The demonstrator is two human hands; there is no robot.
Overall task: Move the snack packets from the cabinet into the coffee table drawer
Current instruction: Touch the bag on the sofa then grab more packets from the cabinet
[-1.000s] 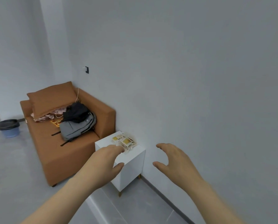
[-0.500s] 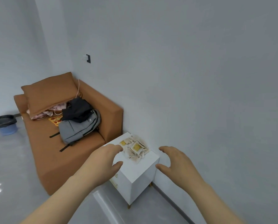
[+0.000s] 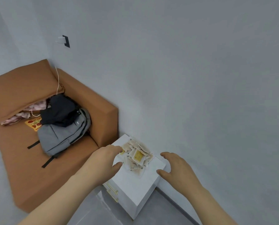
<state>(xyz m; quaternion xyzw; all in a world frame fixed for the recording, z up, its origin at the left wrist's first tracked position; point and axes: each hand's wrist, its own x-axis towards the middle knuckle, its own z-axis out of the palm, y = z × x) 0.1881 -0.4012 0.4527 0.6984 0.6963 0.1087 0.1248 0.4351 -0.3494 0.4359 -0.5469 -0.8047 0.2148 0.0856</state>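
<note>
Both hands reach toward a small white cabinet (image 3: 135,187) that stands against the grey wall (image 3: 200,78). The left hand (image 3: 103,161) is spread, fingers loosely curved and thumb apart, holding nothing. Its fingertips (image 3: 117,147) overlap the left edge of the snack packets (image 3: 136,155), and whether they touch cannot be told. The right hand (image 3: 177,169) is also spread and holds nothing. It hangs over the cabinet's right corner, apart from the packets, with its fingers arched and its thumb pointing toward the pile.

The packets lie in a loose, overlapping heap on the cabinet top, toward the back near the wall — pale wrappers, one showing a yellow square. Two gold handles (image 3: 112,191) show on the cabinet's front face, below the left wrist.

Just beside the cabinet on the left stands a brown sofa (image 3: 21,159). On its seat lies a grey backpack (image 3: 60,137) with a black bundle (image 3: 59,109) on top of it, a pizza-slice shape (image 3: 34,124) next to them, and a brown cushion (image 3: 21,85) lying over some pink cloth (image 3: 21,113). A thin white cable (image 3: 58,82) hangs down over the sofa back — above it a dark socket (image 3: 66,41) sits on the wall.
</note>
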